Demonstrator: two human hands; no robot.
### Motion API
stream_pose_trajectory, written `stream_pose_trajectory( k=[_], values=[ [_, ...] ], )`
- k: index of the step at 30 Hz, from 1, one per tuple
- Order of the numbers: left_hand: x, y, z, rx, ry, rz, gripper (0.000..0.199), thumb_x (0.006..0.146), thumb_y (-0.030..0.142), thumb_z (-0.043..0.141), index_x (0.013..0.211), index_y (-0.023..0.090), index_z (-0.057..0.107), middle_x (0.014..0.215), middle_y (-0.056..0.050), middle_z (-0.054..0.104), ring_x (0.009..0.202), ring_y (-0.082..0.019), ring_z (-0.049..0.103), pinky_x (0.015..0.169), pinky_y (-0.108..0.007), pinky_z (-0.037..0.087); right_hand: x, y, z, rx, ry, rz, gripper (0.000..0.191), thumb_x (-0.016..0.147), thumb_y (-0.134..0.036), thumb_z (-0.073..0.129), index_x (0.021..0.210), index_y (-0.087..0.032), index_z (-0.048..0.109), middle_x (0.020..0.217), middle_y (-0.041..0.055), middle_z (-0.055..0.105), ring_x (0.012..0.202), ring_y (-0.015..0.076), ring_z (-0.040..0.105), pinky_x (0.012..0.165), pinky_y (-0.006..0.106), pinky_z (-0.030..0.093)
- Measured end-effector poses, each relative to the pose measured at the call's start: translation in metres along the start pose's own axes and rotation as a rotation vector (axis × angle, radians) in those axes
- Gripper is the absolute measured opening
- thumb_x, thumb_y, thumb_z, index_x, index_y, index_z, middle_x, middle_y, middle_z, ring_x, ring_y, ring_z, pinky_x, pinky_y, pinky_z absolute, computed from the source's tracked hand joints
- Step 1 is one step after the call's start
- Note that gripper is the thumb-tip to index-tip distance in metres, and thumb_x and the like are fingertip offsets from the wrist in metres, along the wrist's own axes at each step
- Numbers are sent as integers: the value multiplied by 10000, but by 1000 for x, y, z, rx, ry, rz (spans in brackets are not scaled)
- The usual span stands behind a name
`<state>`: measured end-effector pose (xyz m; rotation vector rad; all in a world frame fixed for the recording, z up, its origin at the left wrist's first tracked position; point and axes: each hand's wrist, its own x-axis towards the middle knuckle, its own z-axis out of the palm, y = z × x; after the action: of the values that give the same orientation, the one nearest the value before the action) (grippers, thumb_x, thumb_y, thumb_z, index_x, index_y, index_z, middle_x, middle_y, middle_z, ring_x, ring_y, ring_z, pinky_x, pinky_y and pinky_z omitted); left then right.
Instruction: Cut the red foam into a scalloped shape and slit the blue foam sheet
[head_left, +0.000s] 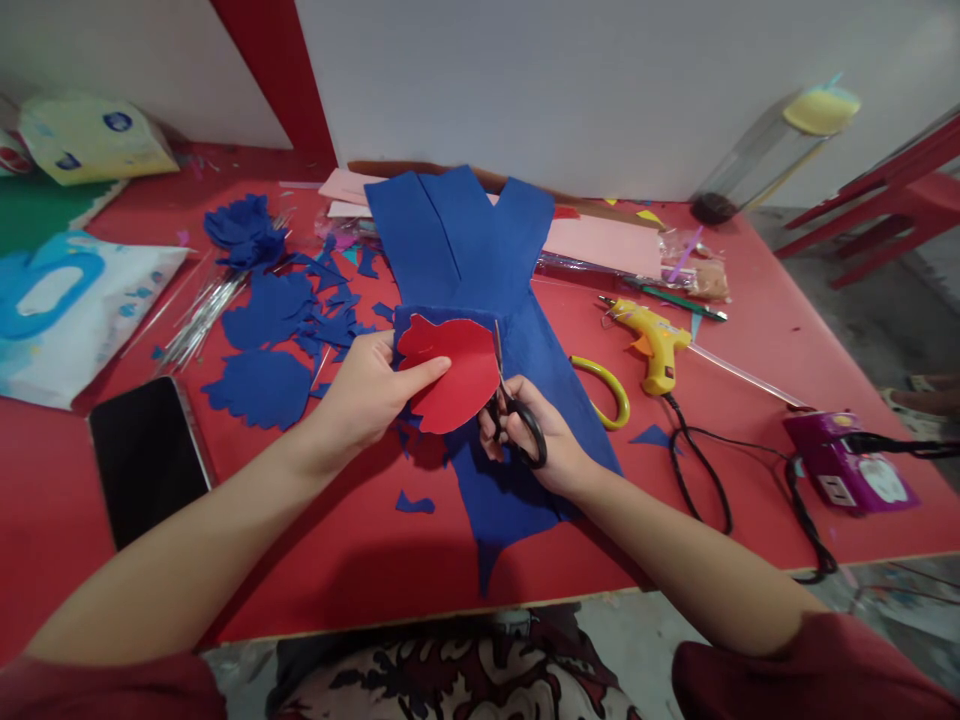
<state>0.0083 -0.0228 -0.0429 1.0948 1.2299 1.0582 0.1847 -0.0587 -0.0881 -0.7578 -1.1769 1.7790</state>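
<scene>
My left hand (379, 385) pinches a red petal-shaped cutout (461, 365) against a piece of blue sheet (409, 318), thumb on top. Black-handled scissors (529, 430) are held in my right hand (536, 430), with fingers through the handles. Their blades point away from me, at the right edge of the red cutout and over the blue sheet. Large blue sheets (480, 240) lie beneath and behind both hands. Cut blue shapes (262, 388) and small blue scraps (415, 503) lie to the left and near the front.
A phone (150, 455), a wipes pack (67, 300) and silver wires (202, 315) are at left. To the right are a yellow glue gun (652, 340), a yellow handle (611, 395), a purple power block (847, 460) and black cable. Pink sheets (600, 243) lie behind.
</scene>
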Motion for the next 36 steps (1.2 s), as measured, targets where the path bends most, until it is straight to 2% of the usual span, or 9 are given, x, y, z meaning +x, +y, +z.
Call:
stream_pose_trajectory(
  k=[15, 25, 36],
  values=[
    [-1, -2, 2, -97, -25, -54, 195, 599, 262, 748, 717, 126, 673, 709, -19, 707, 593, -139, 621, 599, -258, 513, 1, 2, 0, 22, 1, -11, 402, 753, -508, 622, 807, -211, 357, 663, -64, 509, 488, 53, 507, 437, 178, 356],
    [-2, -1, 4, -113, -25, -80, 196, 584, 251, 761, 712, 133, 673, 691, -6, 706, 583, -138, 624, 597, -259, 524, 0, 0, 0, 28, 20, -1, 422, 731, -533, 628, 807, -214, 363, 690, -51, 521, 538, 69, 526, 482, 200, 389],
    [-4, -5, 5, -127, -55, -84, 227, 614, 276, 745, 769, 124, 678, 790, -42, 726, 655, -164, 650, 649, -279, 530, 0, 0, 1, 2, 40, 2, 461, 704, -577, 626, 788, -219, 348, 665, -54, 516, 521, 75, 517, 470, 209, 381]
  ],
)
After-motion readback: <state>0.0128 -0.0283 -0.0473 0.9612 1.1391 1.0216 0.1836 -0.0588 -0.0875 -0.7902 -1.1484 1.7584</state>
